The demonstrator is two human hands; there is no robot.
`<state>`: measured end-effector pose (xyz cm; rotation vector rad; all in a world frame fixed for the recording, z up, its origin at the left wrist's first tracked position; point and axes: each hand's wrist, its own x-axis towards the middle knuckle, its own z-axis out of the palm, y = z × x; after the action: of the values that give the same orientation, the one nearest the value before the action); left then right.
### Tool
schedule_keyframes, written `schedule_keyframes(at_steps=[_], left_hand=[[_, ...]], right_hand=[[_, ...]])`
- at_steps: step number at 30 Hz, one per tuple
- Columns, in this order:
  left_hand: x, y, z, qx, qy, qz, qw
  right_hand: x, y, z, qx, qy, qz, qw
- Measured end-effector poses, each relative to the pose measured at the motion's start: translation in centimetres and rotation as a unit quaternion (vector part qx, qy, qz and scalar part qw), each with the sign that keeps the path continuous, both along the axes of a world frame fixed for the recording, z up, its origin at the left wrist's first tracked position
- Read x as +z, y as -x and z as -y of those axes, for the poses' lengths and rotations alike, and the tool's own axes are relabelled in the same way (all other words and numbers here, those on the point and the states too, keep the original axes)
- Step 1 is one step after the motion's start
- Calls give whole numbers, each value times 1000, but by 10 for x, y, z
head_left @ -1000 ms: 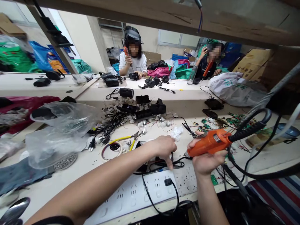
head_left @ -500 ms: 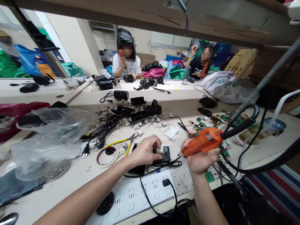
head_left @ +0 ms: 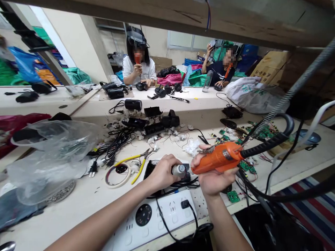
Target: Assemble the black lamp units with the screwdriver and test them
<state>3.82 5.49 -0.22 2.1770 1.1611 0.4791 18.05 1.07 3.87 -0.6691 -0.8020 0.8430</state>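
Observation:
My left hand (head_left: 165, 171) is closed around a small grey-white motor (head_left: 179, 170), a short cylinder with a stub on its end. Under and beside the fingers is a black housing (head_left: 149, 171), mostly covered by the hand. In my right hand (head_left: 216, 181) lies an orange electric screwdriver (head_left: 220, 157), gripped along its body and pointing left. Its tip comes close to the motor; whether they touch, I cannot tell. Black cord (head_left: 193, 182) runs beneath the motor.
Left of the hands are yellow-handled cutters (head_left: 141, 169) and a roll of tape (head_left: 106, 177). A white power strip (head_left: 146, 228) lies in front. Black shells and cables, green circuit boards (head_left: 232, 196) and plastic bags (head_left: 54, 157) surround the work. Two people sit across the bench.
My right hand has brought the screwdriver left, close to the left hand. The motor in my left hand has turned, showing its stub end more plainly. The view has shifted slightly.

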Motion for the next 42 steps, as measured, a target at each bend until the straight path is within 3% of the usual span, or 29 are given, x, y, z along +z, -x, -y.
schedule_keyframes(at_steps=[4,10,15,19,24,42], left_hand=[[0,3,1,-17,-17,-10,1000],[11,6,5,-96,-76,-101,987],[9,1,4,-93,-51,-69,992],[2,-5,1,-55,-25,-50,997],[6,-10,-2,-42,22,-33,998],[13,-17,-4,-92,-55,-116,987]], right_hand=[[-3,1,-2,6,5,-4,1000],[-2,1,-4,16,0,0,1000],[0,0,-2,-4,-15,7,1000],[-3,-2,-3,0,-5,7,1000],[-10,-3,-9,-10,9,13,1000],[-13,2,-15,2,1,52,999]])
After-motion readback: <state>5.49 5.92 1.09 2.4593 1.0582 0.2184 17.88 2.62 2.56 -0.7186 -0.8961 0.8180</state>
